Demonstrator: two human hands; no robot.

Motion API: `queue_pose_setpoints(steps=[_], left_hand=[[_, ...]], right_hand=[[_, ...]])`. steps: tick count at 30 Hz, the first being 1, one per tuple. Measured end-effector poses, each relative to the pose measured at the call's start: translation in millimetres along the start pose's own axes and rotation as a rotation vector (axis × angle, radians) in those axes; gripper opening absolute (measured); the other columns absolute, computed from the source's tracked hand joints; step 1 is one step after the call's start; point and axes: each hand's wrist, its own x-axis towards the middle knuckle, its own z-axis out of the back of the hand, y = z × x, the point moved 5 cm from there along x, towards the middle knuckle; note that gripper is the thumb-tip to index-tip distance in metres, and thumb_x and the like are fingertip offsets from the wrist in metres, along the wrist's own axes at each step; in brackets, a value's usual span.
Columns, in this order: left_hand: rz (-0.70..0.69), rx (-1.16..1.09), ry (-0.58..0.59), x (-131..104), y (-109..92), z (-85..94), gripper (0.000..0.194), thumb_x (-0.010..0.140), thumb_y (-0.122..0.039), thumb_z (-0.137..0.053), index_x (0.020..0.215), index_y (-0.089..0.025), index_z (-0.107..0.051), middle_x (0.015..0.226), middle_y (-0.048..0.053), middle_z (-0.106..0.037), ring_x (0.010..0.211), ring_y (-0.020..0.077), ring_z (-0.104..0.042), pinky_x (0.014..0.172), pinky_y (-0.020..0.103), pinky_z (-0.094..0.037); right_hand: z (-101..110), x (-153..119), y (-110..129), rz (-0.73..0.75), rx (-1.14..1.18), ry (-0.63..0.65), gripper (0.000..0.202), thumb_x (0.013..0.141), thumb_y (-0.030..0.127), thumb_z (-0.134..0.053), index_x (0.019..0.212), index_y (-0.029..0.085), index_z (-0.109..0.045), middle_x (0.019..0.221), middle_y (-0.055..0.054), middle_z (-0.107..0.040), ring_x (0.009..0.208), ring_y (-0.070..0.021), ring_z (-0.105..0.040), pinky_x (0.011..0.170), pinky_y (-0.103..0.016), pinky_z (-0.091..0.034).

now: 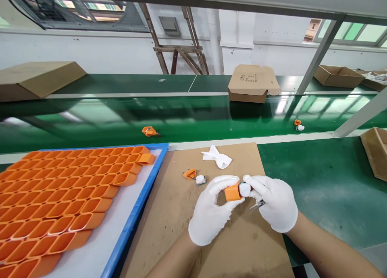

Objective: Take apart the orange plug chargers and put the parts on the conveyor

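White gloves cover both hands above a brown cardboard sheet (181,229). My left hand (213,209) is closed around an orange plastic shell (232,192). Between the fingertips of my right hand (273,201) is a small white part (244,189), held at the shell's right end. Metal tweezers (257,206) also stick out from my right hand, tips pointing left. Beyond my left hand, an orange piece (190,174) joined to a white block (200,179) lies on the cardboard, and a crumpled white cloth (217,157) is behind them.
At the left, a blue-edged tray (142,185) carries rows of orange shells (66,189). Behind, a green conveyor (187,119) bears an orange plug piece (149,131) and another orange-and-white assembly (298,125). Cardboard boxes (254,82) stand farther back; another box (376,153) is at right.
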Motion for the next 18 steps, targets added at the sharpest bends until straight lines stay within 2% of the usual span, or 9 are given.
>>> queue_pose_setpoints(steps=[5,9,13,18], left_hand=[[-0.016,0.065,0.007,-1.2,0.4,0.1,0.036,0.078,-0.017,-0.075,0.109,-0.033,-0.068,0.111,0.000,-0.070,0.105,0.0180,-0.067,0.092,0.032,-0.056],[-0.009,0.086,0.018,-3.4,2.5,-1.5,0.038,0.077,-0.017,-0.075,0.110,-0.034,-0.067,0.111,0.000,-0.070,0.103,0.0173,-0.067,0.090,0.030,-0.057],[-0.043,0.099,0.034,-3.1,0.4,-1.7,0.037,0.079,-0.016,-0.073,0.111,-0.032,-0.066,0.110,0.001,-0.068,0.102,0.0178,-0.067,0.089,0.031,-0.057],[-0.109,0.243,0.073,2.0,-9.2,3.6,0.051,0.080,-0.011,-0.069,0.125,-0.034,-0.060,0.104,0.002,-0.063,0.098,0.0175,-0.065,0.085,0.032,-0.057]], right_hand=[[6.5,4.3,6.6,0.032,-0.155,-0.048,0.041,0.083,0.002,-0.047,0.119,0.016,-0.060,0.094,0.000,-0.077,0.056,-0.0127,-0.060,0.047,-0.031,-0.032],[5.6,1.6,8.3,0.031,-0.225,-0.016,0.040,0.084,0.004,-0.047,0.120,0.017,-0.059,0.092,0.001,-0.076,0.060,-0.0135,-0.062,0.049,-0.032,-0.032],[3.4,0.6,7.6,0.010,-0.218,0.032,0.037,0.086,0.006,-0.047,0.119,0.017,-0.059,0.087,0.002,-0.075,0.063,-0.0130,-0.063,0.050,-0.032,-0.031],[7.4,1.0,1.0,-0.050,-0.160,-0.053,0.041,0.084,0.004,-0.048,0.120,0.018,-0.061,0.096,0.002,-0.076,0.063,-0.0118,-0.062,0.051,-0.030,-0.034]])
